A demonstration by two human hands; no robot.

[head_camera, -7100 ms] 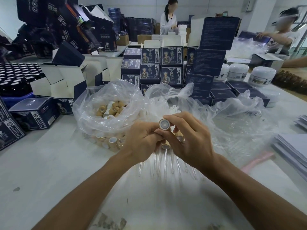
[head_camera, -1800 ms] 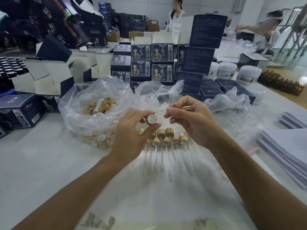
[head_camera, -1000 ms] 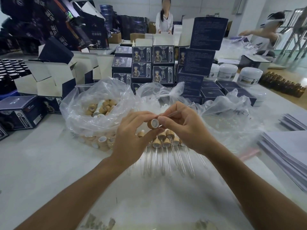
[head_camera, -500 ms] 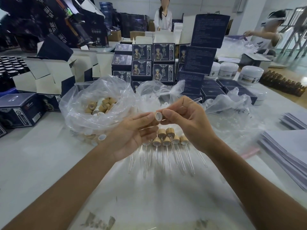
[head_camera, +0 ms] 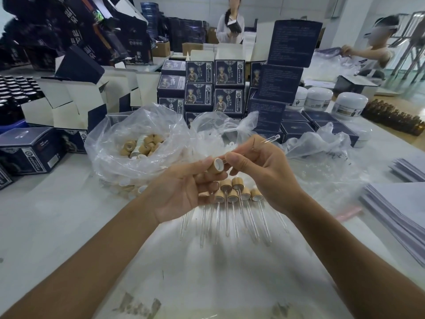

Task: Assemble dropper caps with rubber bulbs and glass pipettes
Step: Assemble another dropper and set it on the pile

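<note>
Pipette [head_camera: 271,139] in right hand [head_camera: 264,171] meets cap [head_camera: 215,165] held by left hand [head_camera: 181,192].

We see a packing workshop for cosmetic goods. Printed navy cartons [head_camera: 228,72] stand stacked in rows on a long white worktable [head_camera: 46,226], beside folded-open blank boxes [head_camera: 69,104], white jars [head_camera: 349,104], rows of amber bottles [head_camera: 391,116] and black-capped bottles [head_camera: 16,88]. Clear bags of wooden caps [head_camera: 142,146] lie in bulk. Two other workers [head_camera: 230,21] handle stock at tables behind.
</note>
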